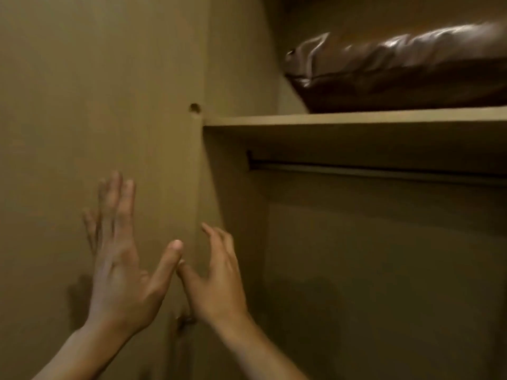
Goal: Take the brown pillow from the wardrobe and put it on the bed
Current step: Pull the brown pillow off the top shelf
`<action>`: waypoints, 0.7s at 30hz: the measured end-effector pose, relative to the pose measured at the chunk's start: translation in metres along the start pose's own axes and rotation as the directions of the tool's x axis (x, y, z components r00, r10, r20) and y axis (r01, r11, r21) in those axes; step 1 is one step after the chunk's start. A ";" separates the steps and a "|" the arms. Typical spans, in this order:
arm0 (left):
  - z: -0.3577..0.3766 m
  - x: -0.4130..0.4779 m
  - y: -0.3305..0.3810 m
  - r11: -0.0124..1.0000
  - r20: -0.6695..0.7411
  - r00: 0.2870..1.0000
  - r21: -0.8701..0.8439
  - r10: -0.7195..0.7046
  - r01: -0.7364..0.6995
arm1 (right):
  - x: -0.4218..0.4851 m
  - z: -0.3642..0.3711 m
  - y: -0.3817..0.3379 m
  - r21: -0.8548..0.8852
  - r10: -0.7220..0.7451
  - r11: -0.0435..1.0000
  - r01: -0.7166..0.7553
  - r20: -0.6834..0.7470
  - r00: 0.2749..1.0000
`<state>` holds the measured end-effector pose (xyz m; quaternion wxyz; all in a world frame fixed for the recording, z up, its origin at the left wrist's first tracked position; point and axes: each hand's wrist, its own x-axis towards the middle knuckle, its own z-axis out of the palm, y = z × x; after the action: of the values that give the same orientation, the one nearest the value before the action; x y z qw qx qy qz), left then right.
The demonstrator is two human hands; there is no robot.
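The brown pillow (397,69), shiny and creased, lies on the upper shelf (343,119) of the open wardrobe at the top right. My left hand (120,256) is raised with fingers spread in front of the wardrobe's left panel, holding nothing. Beside it, my right hand (216,278) is also raised and open, near the panel's front edge. Both hands are well below and left of the pillow. The two thumbs nearly touch. The bed is not in view.
Under the shelf runs a dark hanging rail (370,168), and below it the wardrobe's back wall (384,270) shows. The left side panel (96,91) has a small round hole (194,107) near the shelf's end.
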<state>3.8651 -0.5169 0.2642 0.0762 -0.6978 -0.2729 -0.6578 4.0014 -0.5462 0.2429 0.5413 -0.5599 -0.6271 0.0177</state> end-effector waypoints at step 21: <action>0.200 0.302 0.248 0.856 0.260 0.822 -0.037 0.506 -0.515 | 0.136 -0.448 -0.116 -0.991 -0.357 0.111 -0.081 -0.116 0.927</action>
<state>4.1550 -0.5472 0.5917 0.2251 -0.8240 -0.0953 -0.5111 4.2638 -0.7528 0.5905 0.1295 -0.7074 -0.4306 -0.5454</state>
